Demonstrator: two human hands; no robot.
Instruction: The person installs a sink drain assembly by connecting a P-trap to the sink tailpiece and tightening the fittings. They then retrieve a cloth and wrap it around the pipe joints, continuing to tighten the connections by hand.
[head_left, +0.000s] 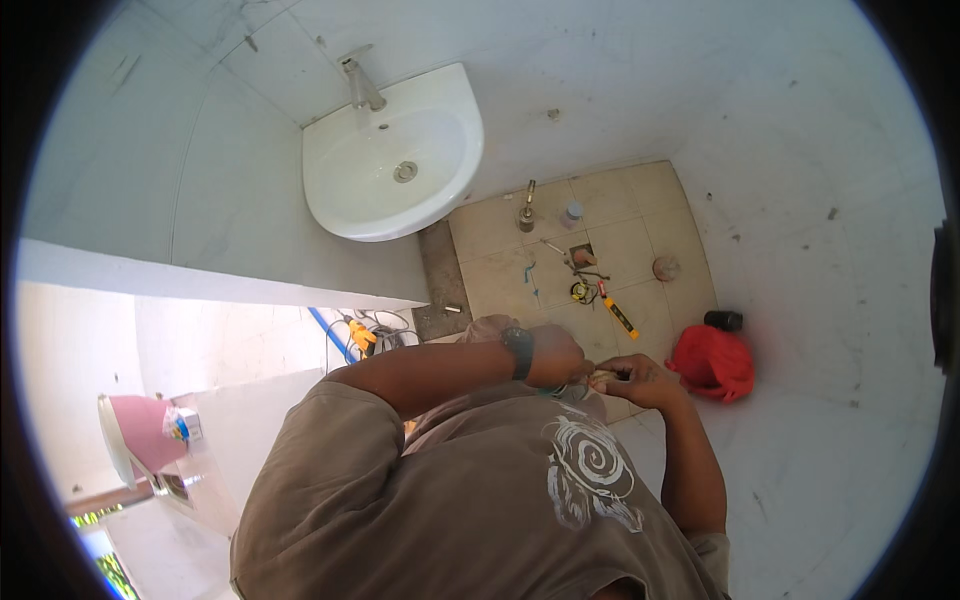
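Observation:
Both my hands are close together in front of my shirt, fingers bent inward around a small pale piece (602, 379) that is too small to name. My left hand (558, 358), below a dark wristwatch (517, 352), is closed at the piece's left side, its fingers mostly hidden. From the right, my right hand (640, 380) pinches the piece with thumb and fingers. A thin greenish-white strand (572, 390) shows just under the left hand.
A white washbasin (400, 170) with a faucet (362, 88) juts from the wall. On the tiles lie a yellow-and-black tool (620, 316), a round yellow-black coil (581, 292) and a brass-topped canister (528, 210). A red bag (712, 362) and black cylinder (723, 320) sit right; a yellow power tool (360, 336) left.

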